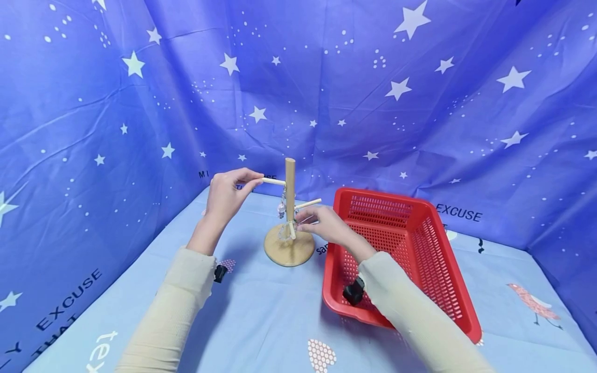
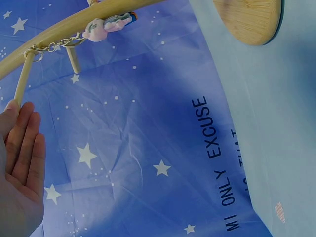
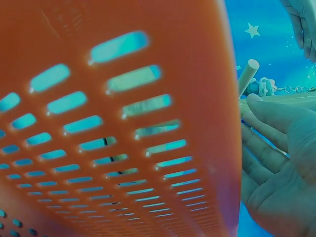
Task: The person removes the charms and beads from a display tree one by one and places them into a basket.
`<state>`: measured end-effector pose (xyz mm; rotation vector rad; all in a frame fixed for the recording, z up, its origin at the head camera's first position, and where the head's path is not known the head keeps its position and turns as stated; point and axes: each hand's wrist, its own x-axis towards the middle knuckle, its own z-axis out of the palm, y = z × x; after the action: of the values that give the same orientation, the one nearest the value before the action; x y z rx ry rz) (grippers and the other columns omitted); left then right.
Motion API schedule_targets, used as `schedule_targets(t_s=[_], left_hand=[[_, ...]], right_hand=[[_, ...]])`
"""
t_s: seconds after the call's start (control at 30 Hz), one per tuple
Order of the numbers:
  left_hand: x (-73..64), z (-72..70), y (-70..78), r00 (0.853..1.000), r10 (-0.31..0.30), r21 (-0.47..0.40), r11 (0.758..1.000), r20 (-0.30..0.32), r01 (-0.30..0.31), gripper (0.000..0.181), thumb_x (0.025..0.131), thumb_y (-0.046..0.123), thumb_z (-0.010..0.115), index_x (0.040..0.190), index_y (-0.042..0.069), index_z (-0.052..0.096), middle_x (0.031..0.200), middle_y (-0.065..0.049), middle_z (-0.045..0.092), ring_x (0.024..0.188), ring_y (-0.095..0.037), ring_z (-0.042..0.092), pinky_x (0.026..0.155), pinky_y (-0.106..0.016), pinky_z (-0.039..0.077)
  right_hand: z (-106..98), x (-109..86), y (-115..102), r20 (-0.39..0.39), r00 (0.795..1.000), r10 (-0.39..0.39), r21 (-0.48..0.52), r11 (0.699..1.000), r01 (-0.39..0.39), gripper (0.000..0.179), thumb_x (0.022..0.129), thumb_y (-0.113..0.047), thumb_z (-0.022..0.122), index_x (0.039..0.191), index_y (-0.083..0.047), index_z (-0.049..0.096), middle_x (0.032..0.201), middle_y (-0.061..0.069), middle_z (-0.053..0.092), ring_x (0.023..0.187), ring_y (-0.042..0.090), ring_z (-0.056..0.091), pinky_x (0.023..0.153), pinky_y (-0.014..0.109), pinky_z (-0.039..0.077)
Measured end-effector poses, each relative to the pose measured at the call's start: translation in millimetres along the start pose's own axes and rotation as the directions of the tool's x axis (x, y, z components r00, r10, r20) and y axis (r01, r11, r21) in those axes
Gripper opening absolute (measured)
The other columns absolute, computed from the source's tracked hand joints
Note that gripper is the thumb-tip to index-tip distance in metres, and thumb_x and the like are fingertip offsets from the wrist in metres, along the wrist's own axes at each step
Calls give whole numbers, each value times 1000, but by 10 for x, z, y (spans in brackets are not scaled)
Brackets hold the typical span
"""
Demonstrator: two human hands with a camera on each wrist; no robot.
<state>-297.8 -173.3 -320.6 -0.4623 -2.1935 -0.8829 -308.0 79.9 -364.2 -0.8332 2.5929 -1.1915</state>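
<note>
A wooden peg stand, with an upright post point(image 1: 290, 178) on a round base point(image 1: 280, 255), is between my hands. My left hand point(image 1: 228, 194) pinches the outer end of the upper left peg point(image 1: 274, 181) between thumb and fingers. A keychain with a pink-and-grey figure point(image 2: 96, 30) hangs by its ring at the inner end of that peg. My right hand point(image 1: 328, 225) is at the lower right of the post, its fingers loosely extended beside it. Around the low front peg hangs a clear loop point(image 1: 282, 233).
A red perforated basket point(image 1: 445, 248) is on the right, under my right forearm; its wall fills much of the right wrist view. Another peg point(image 1: 311, 202) sticks out to the right above my right hand. A star-patterned blue curtain point(image 1: 298, 93) stands behind the pale blue cloth point(image 1: 261, 316).
</note>
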Motion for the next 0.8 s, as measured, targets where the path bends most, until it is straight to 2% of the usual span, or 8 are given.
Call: schedule_targets(t_s=[0.17,0.43,0.53,0.63,0.8], left_hand=[[-7,-3,8,1000,-1,-2,1000,0,1,12,88,21,76,97,13,80,90,-7,79,79,-22,76,57,-24,42],[-7,-17,25,1000,-9,-6,1000,2,9,12,89,20,76,97,13,80,90,-7,79,79,-22,76,59,-25,45],[-5,-20,31,1000,-9,-4,1000,1,9,12,89,20,76,98,12,80,90,-7,79,79,-23,76,59,-24,45],[-4,-21,36,1000,-11,-3,1000,3,11,12,89,20,75,98,12,80,91,-8,79,80,-24,76,59,-25,44],[-2,-18,36,1000,-17,0,1000,14,17,13,90,21,75,99,12,79,92,-8,79,81,-23,76,59,-26,45]], right_hand=[[6,21,5,25,1000,5,-31,1000,-5,25,94,-12,67,117,-2,71,117,15,73,110,32,69,94,37,57],[36,55,22,17,999,43,3,999,-43,22,94,-11,68,114,-2,71,114,15,73,109,30,69,96,38,55],[49,71,20,11,999,42,20,999,-42,20,93,-10,68,111,0,70,109,16,73,103,26,69,94,35,55],[63,87,11,4,998,62,47,997,-62,18,92,-8,69,107,1,69,100,14,72,92,20,67,87,31,55],[82,100,-7,10,993,121,127,984,-121,13,92,-3,68,103,3,68,89,9,68,79,11,62,82,36,59]])
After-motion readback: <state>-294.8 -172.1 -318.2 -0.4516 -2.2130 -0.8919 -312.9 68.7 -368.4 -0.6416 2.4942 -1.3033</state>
